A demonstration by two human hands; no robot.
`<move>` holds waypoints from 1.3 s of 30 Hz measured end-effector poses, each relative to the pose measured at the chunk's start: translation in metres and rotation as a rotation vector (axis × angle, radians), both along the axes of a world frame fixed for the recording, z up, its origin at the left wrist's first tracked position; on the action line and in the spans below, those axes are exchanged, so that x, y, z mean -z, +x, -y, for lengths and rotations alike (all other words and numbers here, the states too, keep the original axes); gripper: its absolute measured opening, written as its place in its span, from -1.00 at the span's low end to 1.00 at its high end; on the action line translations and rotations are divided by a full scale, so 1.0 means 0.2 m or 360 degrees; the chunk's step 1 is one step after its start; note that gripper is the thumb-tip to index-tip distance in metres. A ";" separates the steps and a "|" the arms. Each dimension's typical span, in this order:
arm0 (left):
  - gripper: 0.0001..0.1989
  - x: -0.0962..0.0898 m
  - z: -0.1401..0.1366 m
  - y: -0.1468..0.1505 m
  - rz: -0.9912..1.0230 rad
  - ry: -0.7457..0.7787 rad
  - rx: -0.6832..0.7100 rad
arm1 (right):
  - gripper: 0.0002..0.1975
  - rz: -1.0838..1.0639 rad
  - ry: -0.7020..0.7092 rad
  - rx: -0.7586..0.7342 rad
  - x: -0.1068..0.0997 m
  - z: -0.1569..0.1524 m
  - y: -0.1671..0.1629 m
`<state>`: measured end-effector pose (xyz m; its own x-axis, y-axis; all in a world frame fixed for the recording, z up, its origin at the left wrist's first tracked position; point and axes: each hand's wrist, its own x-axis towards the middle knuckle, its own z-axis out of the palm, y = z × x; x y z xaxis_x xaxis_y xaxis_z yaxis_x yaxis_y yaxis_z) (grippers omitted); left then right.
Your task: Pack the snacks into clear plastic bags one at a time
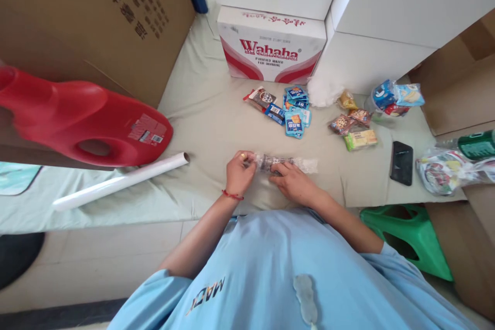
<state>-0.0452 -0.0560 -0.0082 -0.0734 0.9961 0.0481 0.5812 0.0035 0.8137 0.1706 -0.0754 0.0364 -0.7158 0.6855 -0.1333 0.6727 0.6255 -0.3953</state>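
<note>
A dark, long bundle in clear plastic wrap (pixel 310 166) lies on the cloth-covered table (pixel 209 129) close to my body; what is inside cannot be made out. My left hand (pixel 240 172), with a ring and a red cord bracelet, pinches the loose plastic at the bundle's left end. Across the middle and right part lies my right hand (pixel 293 183), its fingers curled over the wrap and holding it down. Beyond the hands are several blue snack packets (pixel 296 121) and a brown packet (pixel 263 97).
Left are a red detergent jug (pixel 127 136), a white roll (pixel 124 180) and a big carton (pixel 127 20). A Wahaha box (pixel 270 51) stands at the back. To the right are small snacks (pixel 360 139), a phone (pixel 401 163), a bagged item (pixel 443 171) and a green stool (pixel 417 242).
</note>
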 end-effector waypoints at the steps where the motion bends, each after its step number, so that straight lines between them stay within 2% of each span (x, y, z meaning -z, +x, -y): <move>1: -0.85 -0.02 0.02 0.02 0.0011 0.0019 0.0065 | -0.73 -0.0015 -0.0007 0.0001 0.01 0.00 0.00; 3: -0.78 -0.06 0.06 0.09 -0.0078 0.0122 0.0239 | -0.73 -0.0059 -0.0023 0.0032 0.03 0.00 0.00; 6: -0.68 -0.07 0.10 0.21 -0.0387 0.0273 0.0481 | -0.75 -0.0246 -0.0078 0.0087 0.05 -0.02 0.02; 9: -0.58 -0.07 0.13 0.27 -0.0790 0.0256 0.0666 | -0.75 -0.0578 -0.0227 0.0054 0.06 -0.04 0.12; 10: -0.54 -0.06 0.14 0.28 -0.0917 0.0227 0.0727 | -0.74 -0.0675 -0.0238 0.0137 0.06 -0.05 0.16; 12: -0.49 -0.06 0.17 0.28 -0.1123 0.0169 0.0823 | -0.71 -0.0733 -0.0081 0.0532 0.07 -0.05 0.25; 14: -0.46 -0.06 0.18 0.28 -0.1252 0.0132 0.0882 | -0.66 -0.0568 0.0200 0.0964 0.10 -0.04 0.32; 16: -0.45 -0.07 0.19 0.28 -0.1318 0.0112 0.0909 | -0.58 -0.0327 0.0328 0.1110 0.14 -0.03 0.36; 18: -0.44 -0.08 0.19 0.28 -0.1351 0.0098 0.0919 | -0.68 -0.0217 0.0264 0.1043 0.16 0.00 0.39; 20: -0.44 -0.08 0.19 0.29 -0.1371 0.0095 0.0936 | -0.82 -0.0259 0.0135 0.0981 0.15 0.01 0.40; 23: -0.44 -0.09 0.19 0.29 -0.1394 0.0103 0.0974 | -0.83 -0.0363 -0.0104 0.1033 0.06 -0.01 0.37; 25: -0.43 -0.09 0.19 0.30 -0.1408 0.0108 0.0998 | -0.82 -0.0341 -0.0178 0.1056 -0.01 -0.07 0.30; 28: -0.45 -0.09 0.18 0.30 -0.1391 0.0175 0.1071 | -0.87 -0.0128 -0.0122 0.0962 -0.08 -0.18 0.10; 32: -0.52 -0.07 0.19 0.24 -0.1167 0.0311 0.1167 | -0.80 0.0291 -0.0099 0.0845 -0.08 -0.27 -0.18; 36: -0.59 -0.04 0.23 0.08 -0.0746 0.0306 0.1250 | -0.72 0.0375 0.0028 0.0781 -0.04 -0.21 -0.31; 39: -0.70 -0.02 0.29 -0.06 -0.0481 0.0253 0.1170 | -0.52 0.0323 0.0226 0.0645 -0.01 -0.11 -0.32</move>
<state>-0.0571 -0.1136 -0.0047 0.6364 0.7640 0.1062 0.5845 -0.5675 0.5799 0.1076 -0.0533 0.0386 -0.3563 0.9256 -0.1275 0.9284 0.3353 -0.1602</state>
